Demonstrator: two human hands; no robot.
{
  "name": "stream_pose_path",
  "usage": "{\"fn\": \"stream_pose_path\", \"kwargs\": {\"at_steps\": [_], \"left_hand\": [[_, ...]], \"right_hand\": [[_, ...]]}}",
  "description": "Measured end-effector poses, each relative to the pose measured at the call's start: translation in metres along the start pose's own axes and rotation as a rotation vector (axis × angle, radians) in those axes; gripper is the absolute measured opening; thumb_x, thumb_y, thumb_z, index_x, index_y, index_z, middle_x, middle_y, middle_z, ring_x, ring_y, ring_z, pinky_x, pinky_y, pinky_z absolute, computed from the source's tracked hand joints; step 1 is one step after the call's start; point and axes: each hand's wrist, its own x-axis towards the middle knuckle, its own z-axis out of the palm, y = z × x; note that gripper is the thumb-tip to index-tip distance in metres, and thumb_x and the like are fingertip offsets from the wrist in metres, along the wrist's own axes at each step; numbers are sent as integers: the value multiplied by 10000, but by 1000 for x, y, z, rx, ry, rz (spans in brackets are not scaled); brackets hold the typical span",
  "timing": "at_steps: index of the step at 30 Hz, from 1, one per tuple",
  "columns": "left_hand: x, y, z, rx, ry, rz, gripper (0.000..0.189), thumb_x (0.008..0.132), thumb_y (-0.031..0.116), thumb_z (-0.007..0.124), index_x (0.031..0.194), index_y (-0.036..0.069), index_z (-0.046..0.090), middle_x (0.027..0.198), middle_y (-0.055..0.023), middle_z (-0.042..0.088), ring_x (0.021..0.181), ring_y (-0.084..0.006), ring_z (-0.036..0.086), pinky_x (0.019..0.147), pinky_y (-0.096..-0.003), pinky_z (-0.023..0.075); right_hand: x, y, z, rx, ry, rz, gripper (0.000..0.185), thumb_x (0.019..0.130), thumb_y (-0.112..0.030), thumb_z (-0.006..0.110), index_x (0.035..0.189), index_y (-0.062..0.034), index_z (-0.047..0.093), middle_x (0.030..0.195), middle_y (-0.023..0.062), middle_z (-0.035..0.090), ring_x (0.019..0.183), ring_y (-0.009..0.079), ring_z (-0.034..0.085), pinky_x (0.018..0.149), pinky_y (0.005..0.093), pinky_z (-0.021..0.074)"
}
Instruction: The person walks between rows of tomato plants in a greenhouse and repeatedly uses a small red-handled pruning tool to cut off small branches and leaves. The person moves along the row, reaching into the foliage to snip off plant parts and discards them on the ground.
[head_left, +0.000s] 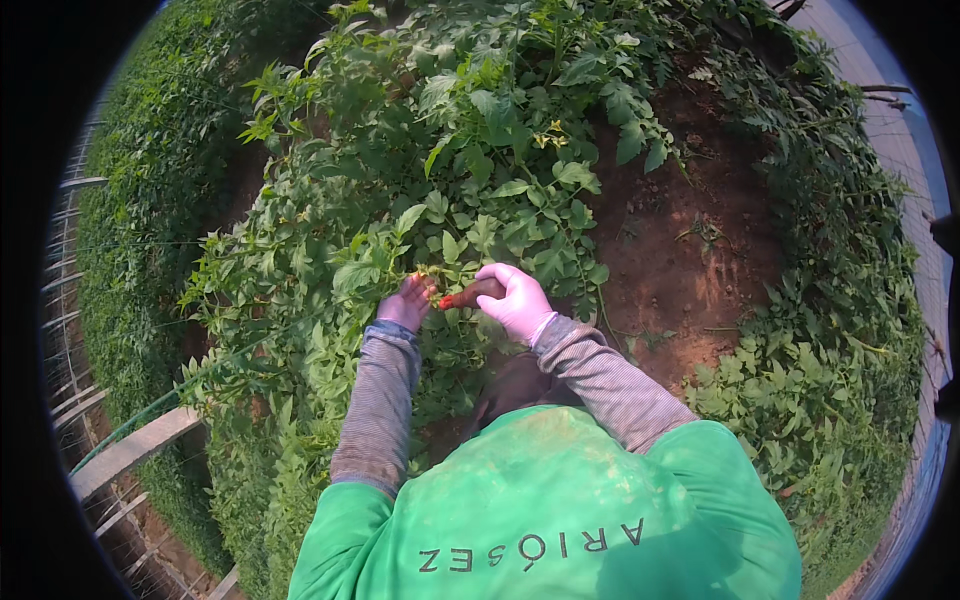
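Note:
My left hand (409, 301), in a thin pink glove with bare-looking fingertips, is raised palm up beside a flowering stem (431, 271) of a tomato plant (480, 232). Whether its fingers pinch the stem is too small to tell. My right hand (516, 300), gloved in pink, grips a small brownish bulb-shaped tool (487, 291). The tool's red tip (447, 302) points left, close to the fingers of my left hand and just below the flowers. Yellow tomato flowers (553, 136) show farther up among the leaves.
Dense tomato foliage rises ahead and to the left. Reddish bare soil (675, 262) forms a path on the right, with more plants (810, 397) beyond it. At the lower left run a green cord (161, 401) and a pale beam (139, 454). Sheeting (874, 60) borders the far right.

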Motion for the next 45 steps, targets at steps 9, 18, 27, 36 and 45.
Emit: {"fn": "stream_pose_path", "kwargs": {"at_steps": [9,18,27,36,45], "left_hand": [[-53,-15,-31,135,175,96,512,857,391,459,1322,250,300,1352,-75,336,1208,-286,347,1007,-455,172],[-54,-99,45,128,650,223,443,848,398,440,1242,200,406,1171,-27,518,1013,-186,493,922,-396,293],[-52,-133,274,454,50,68,430,858,327,468,1226,106,430,1101,-56,556,934,-151,523,840,-326,370],[-21,-113,355,504,-60,-67,417,831,283,518,1172,49,462,1028,-72,585,881,-157,556,797,-301,426],[82,-65,460,508,-129,-99,434,823,296,520,1175,50,464,1038,-85,581,900,-185,554,806,-320,420]], "right_hand": [[-59,16,-135,813,222,309,273,760,-104,552,1028,-75,505,1005,54,521,921,163,516,763,302,453],[-113,102,-314,1292,568,359,284,741,-126,541,1022,-126,498,903,53,559,709,190,525,725,380,466],[-97,90,-511,1201,671,223,283,747,-164,564,1022,-141,501,943,30,550,714,173,499,730,363,437],[-45,78,-559,1334,707,217,278,747,-160,560,1019,-122,519,934,39,559,695,178,496,729,367,443],[32,43,-599,1304,659,195,275,792,-122,531,1063,-113,488,967,52,552,702,179,531,695,351,458]]}}
